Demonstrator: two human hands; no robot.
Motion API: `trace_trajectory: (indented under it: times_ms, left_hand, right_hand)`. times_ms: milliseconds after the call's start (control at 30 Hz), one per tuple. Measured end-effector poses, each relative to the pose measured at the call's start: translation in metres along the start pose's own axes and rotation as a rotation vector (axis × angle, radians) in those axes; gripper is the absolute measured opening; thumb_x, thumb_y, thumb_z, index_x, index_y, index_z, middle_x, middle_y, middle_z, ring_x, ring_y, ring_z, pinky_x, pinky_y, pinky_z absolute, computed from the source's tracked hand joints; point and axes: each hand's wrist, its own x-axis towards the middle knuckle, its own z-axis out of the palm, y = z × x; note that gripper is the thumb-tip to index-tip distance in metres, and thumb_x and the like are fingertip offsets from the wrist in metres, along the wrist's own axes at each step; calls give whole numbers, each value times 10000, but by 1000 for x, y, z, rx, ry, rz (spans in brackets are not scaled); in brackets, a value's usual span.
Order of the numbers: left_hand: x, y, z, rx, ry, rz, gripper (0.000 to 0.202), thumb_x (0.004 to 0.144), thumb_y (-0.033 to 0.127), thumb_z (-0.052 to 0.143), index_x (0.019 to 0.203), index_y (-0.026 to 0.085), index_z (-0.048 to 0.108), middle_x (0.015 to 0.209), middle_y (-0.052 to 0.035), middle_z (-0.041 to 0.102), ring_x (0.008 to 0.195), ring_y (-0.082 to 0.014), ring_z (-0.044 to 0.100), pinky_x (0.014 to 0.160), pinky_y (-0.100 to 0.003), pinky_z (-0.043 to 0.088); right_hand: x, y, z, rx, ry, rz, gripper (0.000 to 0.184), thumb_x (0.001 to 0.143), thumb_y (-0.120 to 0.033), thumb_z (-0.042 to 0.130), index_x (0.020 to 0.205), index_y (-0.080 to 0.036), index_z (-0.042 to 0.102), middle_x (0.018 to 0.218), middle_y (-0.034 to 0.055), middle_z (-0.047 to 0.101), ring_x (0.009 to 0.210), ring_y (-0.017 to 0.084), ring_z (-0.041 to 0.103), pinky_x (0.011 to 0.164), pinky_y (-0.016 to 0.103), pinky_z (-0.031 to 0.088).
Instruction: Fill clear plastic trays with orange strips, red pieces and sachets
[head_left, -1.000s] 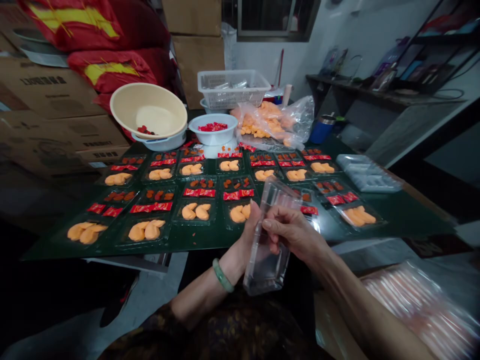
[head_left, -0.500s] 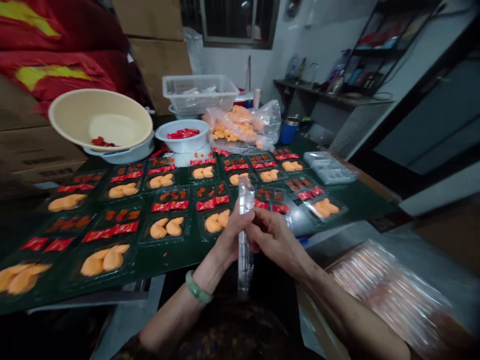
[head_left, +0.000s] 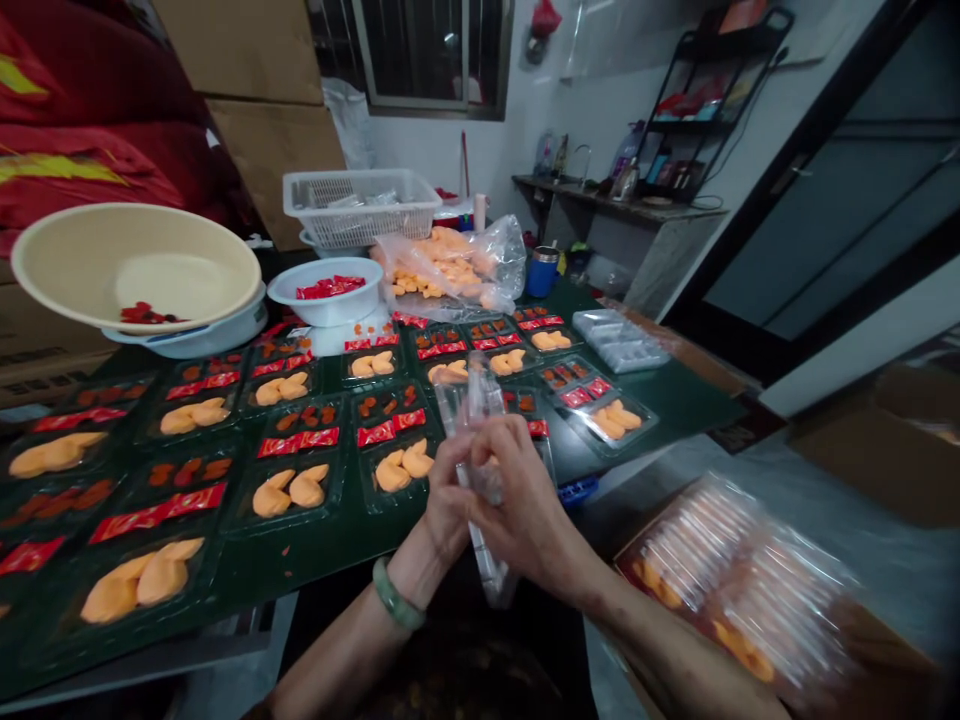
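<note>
A clear plastic tray (head_left: 486, 395) stands on edge in front of my body, blurred by motion. My left hand (head_left: 448, 495), with a green bangle at its wrist, grips the tray's left side. On its other side my right hand (head_left: 521, 490) is closed, fingers curled against the plastic. Whether it is one tray or several nested ones, I cannot tell. Just beyond my hands lie filled trays; the nearest at left holds orange fortune cookies (head_left: 403, 466), red packets (head_left: 391, 428) and small dark reddish-brown pieces (head_left: 391, 402).
Filled trays cover much of the green table (head_left: 300, 565). Behind them stand a cream basin (head_left: 195, 275), a bowl of red packets (head_left: 326, 300) and a bag of orange cookies (head_left: 450, 270). Clear trays (head_left: 619, 340) lie at the right edge. A carton (head_left: 862, 640) of packed trays sits lower right.
The view has swung to the right. The tray in my hands has turned from edge-on to show more of its face, and my right hand has moved further across it.
</note>
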Motion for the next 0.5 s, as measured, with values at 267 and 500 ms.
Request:
trace_trajectory:
  times_ms: [267, 500]
  left_hand:
    - [12, 22, -1, -24, -118, 46, 328, 604, 265, 631, 919, 176, 623, 812, -38, 639, 650, -162, 596, 575, -272, 479]
    - [12, 50, -21, 74, -67, 169, 618, 605, 340, 620, 1197, 202, 505, 1000, -117, 624, 992, -329, 571, 783, -440, 478]
  right_hand:
    - [21, 26, -85, 95, 1, 142, 121, 730, -234, 582, 821, -185, 519, 724, 8, 606, 639, 118, 572, 548, 221, 441]
    - [65, 159, -162, -66, 105, 566, 434, 695, -327, 599, 1069, -110, 572, 503, -50, 484, 403, 79, 398, 402, 208, 325]
